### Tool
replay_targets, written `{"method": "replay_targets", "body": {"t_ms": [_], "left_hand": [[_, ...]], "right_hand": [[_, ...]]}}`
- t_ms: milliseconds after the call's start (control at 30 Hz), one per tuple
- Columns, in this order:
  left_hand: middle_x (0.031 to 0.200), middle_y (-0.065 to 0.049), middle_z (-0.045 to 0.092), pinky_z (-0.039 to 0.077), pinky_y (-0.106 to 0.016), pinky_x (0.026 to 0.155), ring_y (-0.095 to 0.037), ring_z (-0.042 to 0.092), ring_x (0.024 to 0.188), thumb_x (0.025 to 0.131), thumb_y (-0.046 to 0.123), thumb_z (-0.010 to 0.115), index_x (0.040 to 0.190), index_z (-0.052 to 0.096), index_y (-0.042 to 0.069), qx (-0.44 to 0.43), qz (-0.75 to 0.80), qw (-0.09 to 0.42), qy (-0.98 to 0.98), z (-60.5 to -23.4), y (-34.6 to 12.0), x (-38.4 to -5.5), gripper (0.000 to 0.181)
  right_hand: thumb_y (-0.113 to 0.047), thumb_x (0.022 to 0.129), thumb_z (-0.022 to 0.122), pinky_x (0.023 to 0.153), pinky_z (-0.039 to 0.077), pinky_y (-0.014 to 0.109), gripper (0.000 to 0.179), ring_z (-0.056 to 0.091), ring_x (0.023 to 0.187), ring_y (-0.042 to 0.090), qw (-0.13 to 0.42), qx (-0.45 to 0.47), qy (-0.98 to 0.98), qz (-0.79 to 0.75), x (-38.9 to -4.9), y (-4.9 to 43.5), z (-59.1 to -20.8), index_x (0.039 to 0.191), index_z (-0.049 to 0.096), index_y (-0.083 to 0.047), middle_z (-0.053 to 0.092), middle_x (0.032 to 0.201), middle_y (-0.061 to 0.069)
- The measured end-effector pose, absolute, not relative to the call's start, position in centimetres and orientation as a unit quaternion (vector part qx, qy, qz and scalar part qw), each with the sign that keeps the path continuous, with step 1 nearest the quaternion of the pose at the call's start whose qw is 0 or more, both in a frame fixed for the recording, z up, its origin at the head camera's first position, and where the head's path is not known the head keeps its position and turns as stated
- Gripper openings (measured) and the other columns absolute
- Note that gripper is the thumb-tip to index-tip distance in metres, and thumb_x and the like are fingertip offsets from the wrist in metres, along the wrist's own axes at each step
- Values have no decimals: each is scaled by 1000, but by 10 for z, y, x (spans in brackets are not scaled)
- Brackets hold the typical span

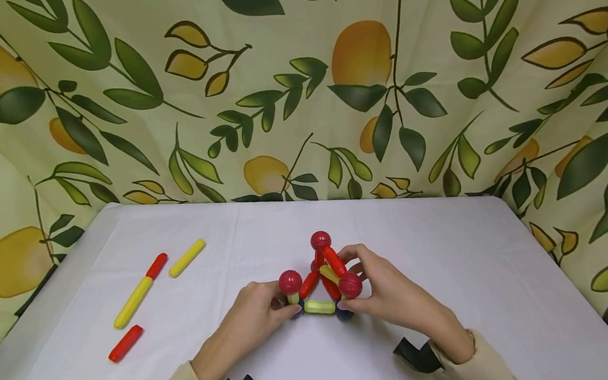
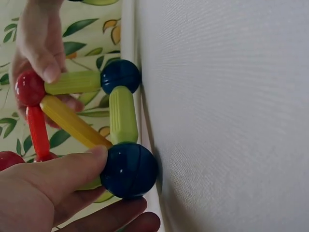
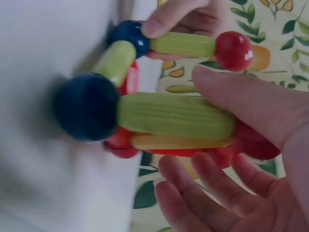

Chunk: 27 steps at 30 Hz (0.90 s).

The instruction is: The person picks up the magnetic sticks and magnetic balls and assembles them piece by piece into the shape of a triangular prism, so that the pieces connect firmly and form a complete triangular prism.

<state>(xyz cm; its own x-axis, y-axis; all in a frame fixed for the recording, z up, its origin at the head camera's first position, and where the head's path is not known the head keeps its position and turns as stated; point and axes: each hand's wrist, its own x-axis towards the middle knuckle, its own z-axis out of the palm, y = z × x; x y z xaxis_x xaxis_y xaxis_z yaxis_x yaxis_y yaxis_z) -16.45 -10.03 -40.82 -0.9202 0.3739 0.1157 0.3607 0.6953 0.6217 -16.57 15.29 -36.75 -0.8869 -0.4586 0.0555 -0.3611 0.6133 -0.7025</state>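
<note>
Both hands are on a toy frame of coloured sticks and balls on the table. At its near left corner my left hand (image 1: 251, 308) pinches a dark blue ball (image 2: 129, 170). My right hand (image 1: 391, 288) holds the right side, its thumb pressing a lime upright stick (image 3: 176, 115) just below a red ball (image 1: 350, 285). A lime stick (image 1: 320, 307) joins the two front blue balls along the bottom. Another red ball (image 1: 290, 282) tops the left upright. Red sticks rise at the back to a higher red ball (image 1: 320, 240). A yellow stick (image 2: 75, 121) runs diagonally.
To the left on the white table (image 1: 450, 243) lie a yellow stick joined end to end with a red one (image 1: 134, 301), a single yellow stick (image 1: 187, 258) and a short red stick (image 1: 126, 343). Behind the table hangs a fruit-and-leaf patterned cloth (image 1: 292, 52).
</note>
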Motion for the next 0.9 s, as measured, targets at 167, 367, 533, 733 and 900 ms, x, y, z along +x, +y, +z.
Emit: {"method": "replay_targets", "body": {"t_ms": [167, 367, 533, 733, 900], "left_hand": [[71, 7, 66, 45, -19, 56, -6, 55, 64, 81, 20, 82, 92, 71, 11, 192, 350, 38, 916, -408, -103, -168, 18], [83, 4, 70, 49, -20, 62, -10, 61, 75, 82, 22, 81, 104, 71, 12, 209, 368, 80, 902, -401, -111, -172, 26], [94, -1, 71, 51, -21, 66, -12, 62, 82, 83, 18, 80, 111, 71, 14, 201, 367, 93, 903, -394, -125, -179, 30], [101, -4, 71, 51, -26, 73, -13, 62, 86, 85, 18, 78, 118, 70, 12, 151, 337, 66, 927, -384, -149, -190, 34], [106, -9, 71, 55, -35, 77, -22, 62, 94, 86, 19, 77, 122, 67, 10, 107, 317, 39, 942, -378, -174, -199, 38]], "right_hand": [[-18, 76, 86, 79, 57, 27, 65, 65, 95, 15, 119, -213, 878, -413, -175, 156, -380, 128, 48, -8, 63, 121, 9], [-22, 76, 87, 84, 57, 34, 62, 67, 98, 18, 130, -242, 867, -417, -183, 160, -390, 126, 52, -9, 68, 116, 8], [-20, 75, 88, 85, 59, 38, 67, 67, 105, 23, 139, -250, 861, -421, -185, 161, -393, 130, 50, -10, 68, 119, 10], [-21, 77, 86, 81, 59, 33, 63, 67, 99, 18, 159, -256, 857, -418, -186, 162, -394, 131, 52, -14, 69, 116, 6], [-22, 78, 85, 80, 59, 32, 59, 67, 95, 15, 162, -261, 857, -414, -186, 163, -397, 129, 54, -16, 70, 112, 4]]}}
